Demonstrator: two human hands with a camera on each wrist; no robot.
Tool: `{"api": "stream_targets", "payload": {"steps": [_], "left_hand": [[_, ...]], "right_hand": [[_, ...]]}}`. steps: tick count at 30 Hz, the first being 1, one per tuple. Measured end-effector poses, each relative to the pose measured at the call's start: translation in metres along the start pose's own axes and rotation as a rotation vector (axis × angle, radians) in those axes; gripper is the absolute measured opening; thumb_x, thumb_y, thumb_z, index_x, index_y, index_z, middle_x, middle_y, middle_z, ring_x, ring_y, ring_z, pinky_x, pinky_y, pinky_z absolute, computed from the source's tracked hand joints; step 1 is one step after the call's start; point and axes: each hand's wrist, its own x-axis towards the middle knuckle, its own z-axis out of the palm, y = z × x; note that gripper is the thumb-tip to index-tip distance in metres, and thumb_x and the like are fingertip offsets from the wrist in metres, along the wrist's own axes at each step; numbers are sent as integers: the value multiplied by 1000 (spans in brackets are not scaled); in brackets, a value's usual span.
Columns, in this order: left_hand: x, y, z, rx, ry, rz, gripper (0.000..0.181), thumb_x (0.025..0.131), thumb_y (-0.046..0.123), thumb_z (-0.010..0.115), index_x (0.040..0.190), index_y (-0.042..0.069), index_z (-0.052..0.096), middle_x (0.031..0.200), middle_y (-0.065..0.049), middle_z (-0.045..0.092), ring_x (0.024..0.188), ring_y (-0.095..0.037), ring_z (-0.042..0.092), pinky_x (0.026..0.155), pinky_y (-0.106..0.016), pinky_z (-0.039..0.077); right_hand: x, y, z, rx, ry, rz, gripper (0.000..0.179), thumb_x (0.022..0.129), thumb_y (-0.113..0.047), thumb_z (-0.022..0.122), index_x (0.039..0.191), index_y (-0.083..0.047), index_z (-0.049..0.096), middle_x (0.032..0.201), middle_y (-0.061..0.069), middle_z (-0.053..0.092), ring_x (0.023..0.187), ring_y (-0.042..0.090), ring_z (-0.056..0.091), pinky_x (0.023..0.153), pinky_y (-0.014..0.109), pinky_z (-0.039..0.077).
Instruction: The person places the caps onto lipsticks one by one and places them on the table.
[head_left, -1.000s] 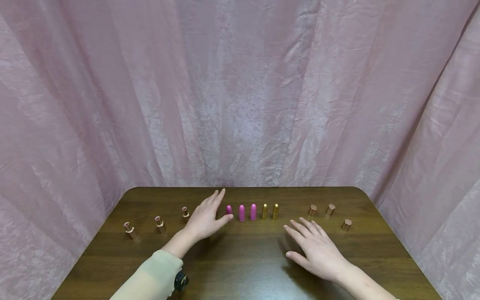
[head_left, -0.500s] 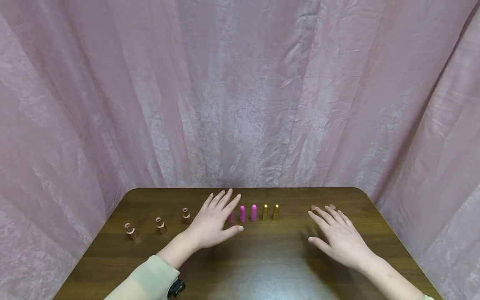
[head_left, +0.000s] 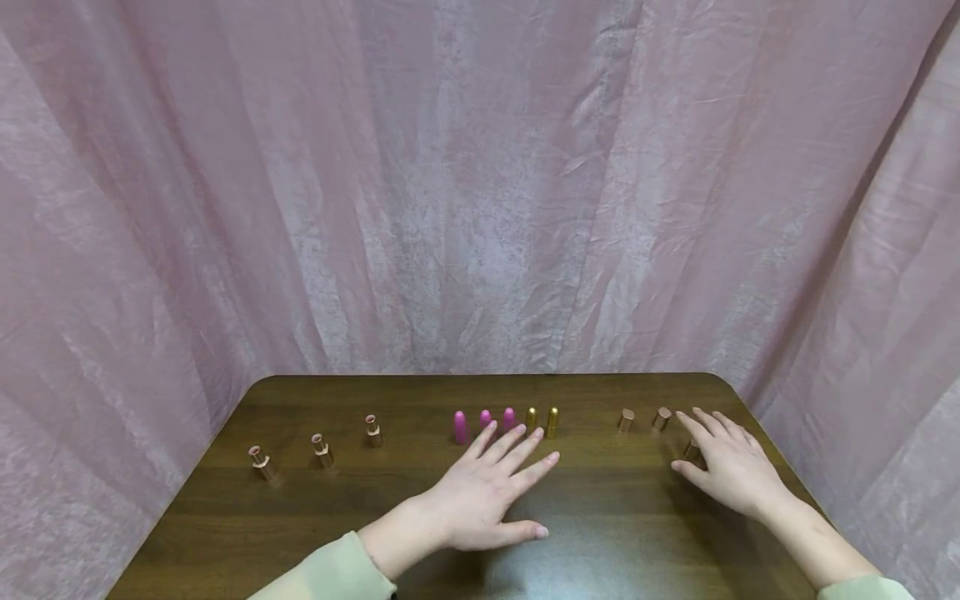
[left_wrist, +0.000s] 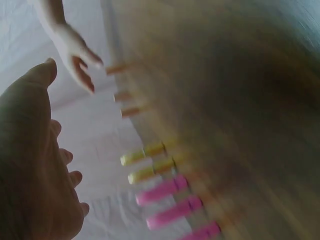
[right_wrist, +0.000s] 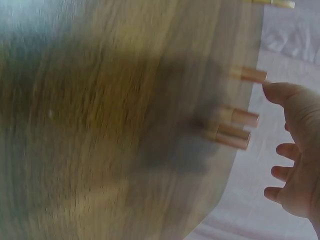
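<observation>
My left hand (head_left: pixel 480 496), fingers spread and holding nothing, hovers just in front of the middle row. That row has three pink bullet-shaped tubes (head_left: pixel 460 427) and two gold bullet-shaped tubes (head_left: pixel 552 422); the fingertips partly cover some of them. On the right, my right hand (head_left: pixel 731 467) is stretched above the table with its fingers extended. A rose-gold cap (head_left: pixel 691 452) is partly hidden by it, and two more caps (head_left: pixel 626 420) stand just left of the fingers. In the right wrist view all three caps (right_wrist: pixel 246 118) stand apart from the fingers.
Three rose-gold lipstick tubes (head_left: pixel 322 451), uncapped, stand at the left of the brown wooden table (head_left: pixel 225 533). Behind the table's far edge hangs a pink velvet curtain (head_left: pixel 480 208), which also runs along both sides.
Sweeping right and nearer to me, the left hand has uncovered the leftmost pink tube. The right hand has moved right, past two caps to the nearest one. The standing items have not moved.
</observation>
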Motion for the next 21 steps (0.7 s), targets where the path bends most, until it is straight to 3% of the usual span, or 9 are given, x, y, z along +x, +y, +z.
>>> {"api": "stream_targets", "payload": {"steps": [7,11,15,21], "left_hand": [[21,37,9,30,-95,93,85,96,80,20,166,32,8,171,-3,3,156,-23,1,123,-55,7],[36,55,17,44,-159,106,85,94,82,15,165,35,2,171,0,-3,156,-21,-4,123,-53,4],[50,68,27,51,-196,99,86,93,83,15,165,38,1,171,3,-2,156,-20,-3,124,-51,5],[66,80,36,54,-203,72,86,92,85,16,164,41,4,171,6,3,156,-17,3,124,-49,8]], "right_hand": [[8,20,6,-24,-22,21,73,85,-31,82,144,1,52,138,31,55,125,59,45,96,77,34],[17,26,7,-46,-43,32,60,82,-25,84,132,0,62,114,19,68,110,52,56,86,71,42],[23,30,7,-59,-91,45,47,81,-23,84,120,-2,67,95,3,69,93,41,61,77,64,46],[29,33,7,-41,-151,72,24,83,-24,82,99,-12,69,86,-4,65,84,31,59,71,57,46]]}}
